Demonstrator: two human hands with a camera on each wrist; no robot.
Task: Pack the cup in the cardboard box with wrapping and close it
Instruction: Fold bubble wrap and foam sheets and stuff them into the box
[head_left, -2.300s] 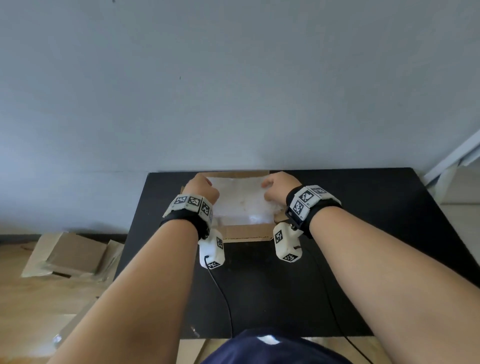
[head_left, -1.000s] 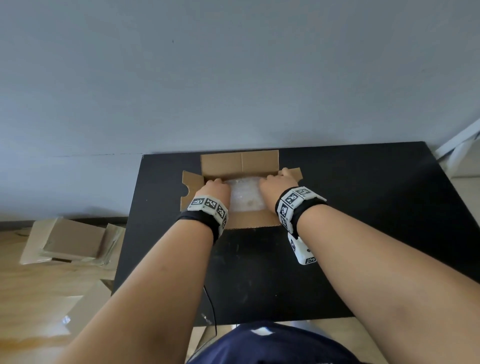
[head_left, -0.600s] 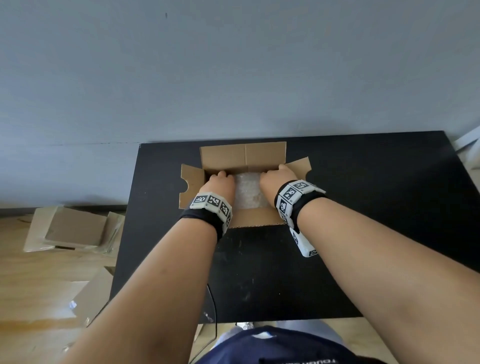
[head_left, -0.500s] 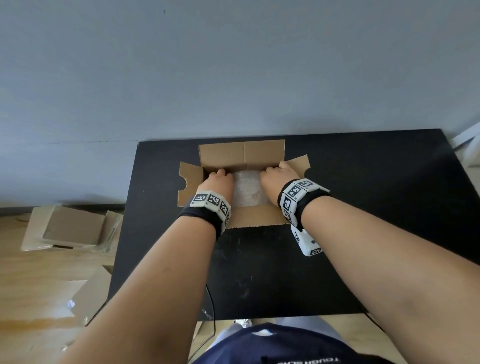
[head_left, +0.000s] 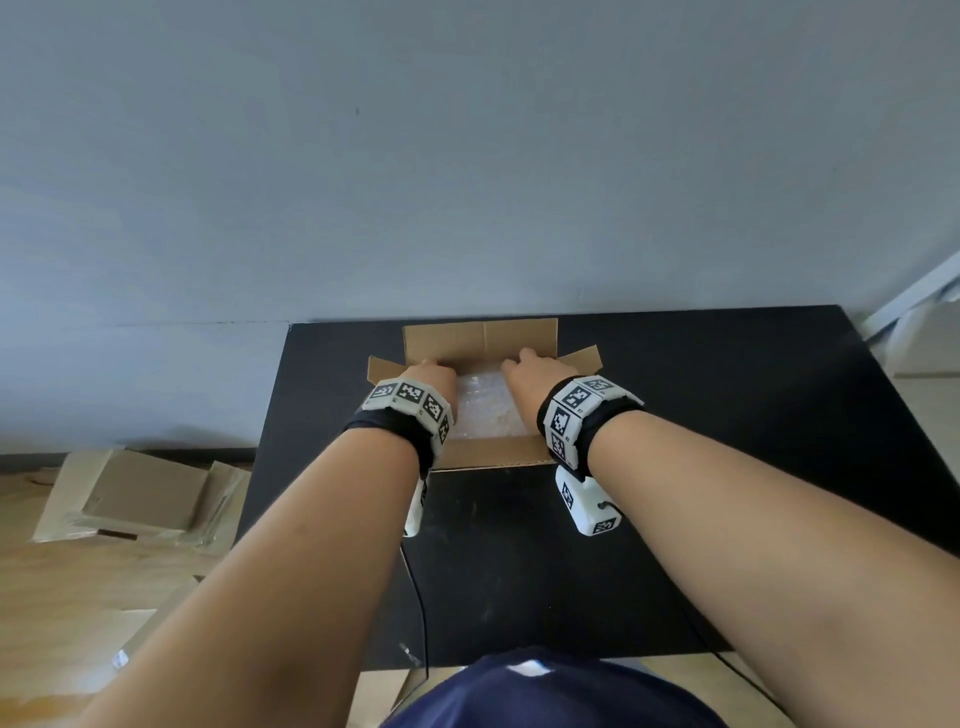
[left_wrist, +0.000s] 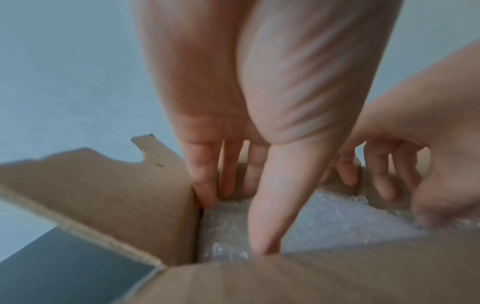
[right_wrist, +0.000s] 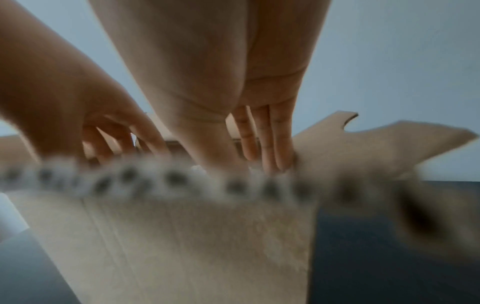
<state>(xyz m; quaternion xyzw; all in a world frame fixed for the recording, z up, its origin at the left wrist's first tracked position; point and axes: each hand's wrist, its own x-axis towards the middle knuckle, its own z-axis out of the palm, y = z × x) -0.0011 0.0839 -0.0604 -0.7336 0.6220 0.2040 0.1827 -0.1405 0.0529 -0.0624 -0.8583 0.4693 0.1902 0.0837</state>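
An open cardboard box (head_left: 488, 458) stands on the black table (head_left: 727, 415) with its flaps spread. Bubble wrap (head_left: 485, 410) fills its inside; no cup shows. My left hand (head_left: 428, 373) is in the box's left side. In the left wrist view its fingers (left_wrist: 202, 181) point straight down along the left wall while the thumb presses the bubble wrap (left_wrist: 337, 222). My right hand (head_left: 530, 373) is in the right side; its fingers (right_wrist: 267, 144) reach straight down beside the right flap (right_wrist: 350, 148). Neither hand grips anything.
Flattened cardboard pieces (head_left: 145, 493) lie on the wooden floor left of the table. A grey wall stands close behind the box. A white frame (head_left: 914, 306) leans at the far right. A cable (head_left: 415, 597) runs over the table's near part.
Earlier both hands held the wrap sheet at the top of the box; now it lies pushed down inside, and both hands have slid toward the far wall with straight fingers.
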